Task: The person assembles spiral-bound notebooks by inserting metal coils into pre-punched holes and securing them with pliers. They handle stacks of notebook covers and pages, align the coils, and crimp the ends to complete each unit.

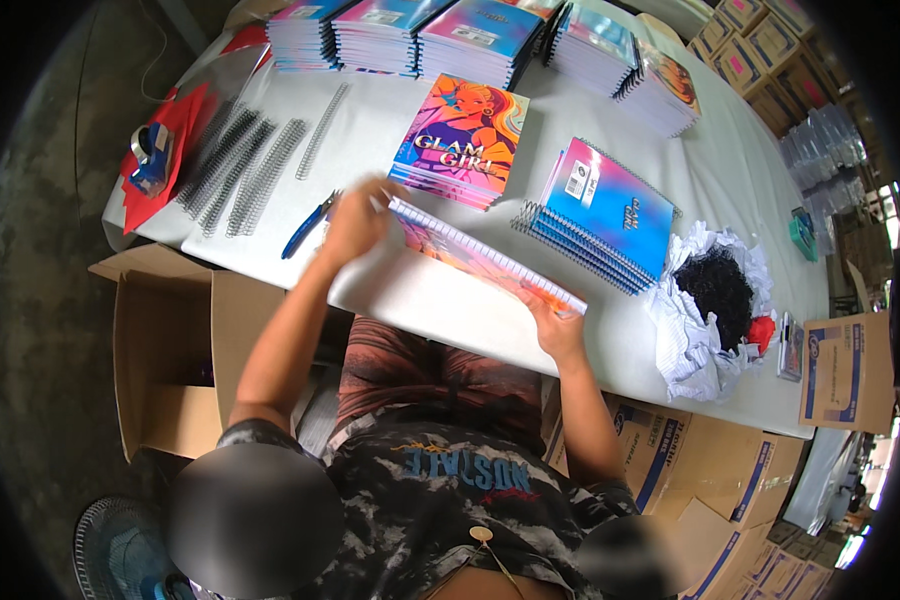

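Observation:
A notebook is held tilted above the near edge of the table, its punched spine edge facing up and no coil visible along it. My right hand grips its right end. My left hand is at the left end of the spine, its fingers smeared by motion, so whether it holds anything is unclear. Blue-handled pliers lie just beside my left hand. Beyond the notebook stands a stack of colourful illustrated covers. To its right is a pile of spiral-bound notebooks with pink-blue covers.
Loose wire coils lie at the left, near a tape dispenser on red sheets. Notebook stacks line the far side. Crumpled white paper holding a black tangle sits at the right. An open carton stands beside the table at left.

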A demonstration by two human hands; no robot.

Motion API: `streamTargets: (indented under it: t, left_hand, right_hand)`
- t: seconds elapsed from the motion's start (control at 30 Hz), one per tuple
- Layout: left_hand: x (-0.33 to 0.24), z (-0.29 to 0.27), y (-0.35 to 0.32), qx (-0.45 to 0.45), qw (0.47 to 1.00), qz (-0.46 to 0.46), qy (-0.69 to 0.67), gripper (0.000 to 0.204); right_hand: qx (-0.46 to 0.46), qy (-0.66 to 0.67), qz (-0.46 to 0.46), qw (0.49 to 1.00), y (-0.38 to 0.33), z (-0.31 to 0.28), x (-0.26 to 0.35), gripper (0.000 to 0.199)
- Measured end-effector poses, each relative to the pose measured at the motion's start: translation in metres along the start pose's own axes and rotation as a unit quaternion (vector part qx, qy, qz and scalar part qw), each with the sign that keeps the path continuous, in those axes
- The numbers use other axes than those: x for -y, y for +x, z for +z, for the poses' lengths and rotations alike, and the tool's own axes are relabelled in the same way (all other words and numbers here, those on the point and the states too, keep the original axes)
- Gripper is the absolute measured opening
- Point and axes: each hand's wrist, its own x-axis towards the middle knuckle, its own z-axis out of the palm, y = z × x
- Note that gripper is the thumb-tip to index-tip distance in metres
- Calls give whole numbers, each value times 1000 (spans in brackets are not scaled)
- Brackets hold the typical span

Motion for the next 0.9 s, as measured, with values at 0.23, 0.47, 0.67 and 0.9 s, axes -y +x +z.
streamTargets:
  t: [0.23,0.47,0.67,0.9]
  left_hand:
    - [102,-45,106,-194,894,-161,371,29]
    - [34,-49,87,-76,959,-77,-263,28]
    - [-55,-70,7,83,984,-9,-158,43]
    - [-53,-51,2,27,995,20,-95,38]
  right_hand:
    - [19,9,-2,1000,1,5,-7,22]
    - [-7,52,-28,998,26,13,26,26]
    - [39,-13,-31,999,34,-10,14,28]
    - [35,-10,-28,999,32,-6,12,28]
